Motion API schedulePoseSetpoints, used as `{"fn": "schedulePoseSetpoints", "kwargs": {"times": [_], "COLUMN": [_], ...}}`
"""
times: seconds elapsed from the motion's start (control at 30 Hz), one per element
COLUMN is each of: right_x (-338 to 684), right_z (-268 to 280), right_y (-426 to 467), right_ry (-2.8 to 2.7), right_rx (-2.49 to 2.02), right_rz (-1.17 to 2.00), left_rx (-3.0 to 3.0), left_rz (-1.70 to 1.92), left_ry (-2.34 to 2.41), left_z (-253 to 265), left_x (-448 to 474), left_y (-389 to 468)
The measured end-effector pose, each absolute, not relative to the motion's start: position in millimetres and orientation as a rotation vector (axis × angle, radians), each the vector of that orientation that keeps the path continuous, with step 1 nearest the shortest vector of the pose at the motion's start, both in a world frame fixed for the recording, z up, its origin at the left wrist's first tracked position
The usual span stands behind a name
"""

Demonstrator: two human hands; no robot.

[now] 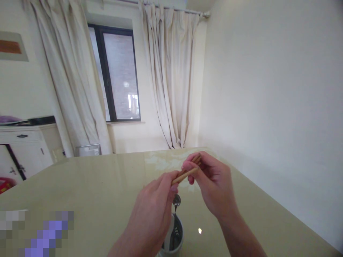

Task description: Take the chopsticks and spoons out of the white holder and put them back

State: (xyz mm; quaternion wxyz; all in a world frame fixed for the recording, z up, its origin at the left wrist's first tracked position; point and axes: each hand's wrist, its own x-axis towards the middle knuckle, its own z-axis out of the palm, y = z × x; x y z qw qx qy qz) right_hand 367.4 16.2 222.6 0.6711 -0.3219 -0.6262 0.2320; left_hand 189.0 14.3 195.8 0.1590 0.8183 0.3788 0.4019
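Slim wooden sticks [184,175], tan and darker brown, are held aloft together, slanting, above and beyond the cup [182,236].

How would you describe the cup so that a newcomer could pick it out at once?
On the big glossy table, look to the bottom middle of the picture. A round cup stands there, partly hidden by the left hand. Unlike the thin wooden sticks held higher in view, it is hollow, with a shiny metal spoon rising past its rim.
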Motion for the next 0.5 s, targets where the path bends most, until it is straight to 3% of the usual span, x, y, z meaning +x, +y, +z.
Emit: {"fn": "schedulePoseSetpoints", "kwargs": {"times": [0.1, 0.23, 0.37, 0.5], "right_x": [359, 367, 371, 370], "right_z": [216, 213, 209, 205], "right_y": [25, 23, 19, 25], "right_ry": [-1.391, -1.408, -1.726, -1.689], "right_rx": [-0.677, -0.663, -0.713, -0.733], "right_rz": [0.536, 0.305, 0.363, 0.387], "left_rx": [2.298, 2.338, 2.399, 2.351], "left_rz": [1.006, 0.873, 0.809, 0.807], "left_ry": [1.179, 1.229, 1.185, 1.183], "left_z": [195, 194, 192, 195], "left_x": [181, 178, 187, 187], "left_y": [20, 28, 30, 32]}}
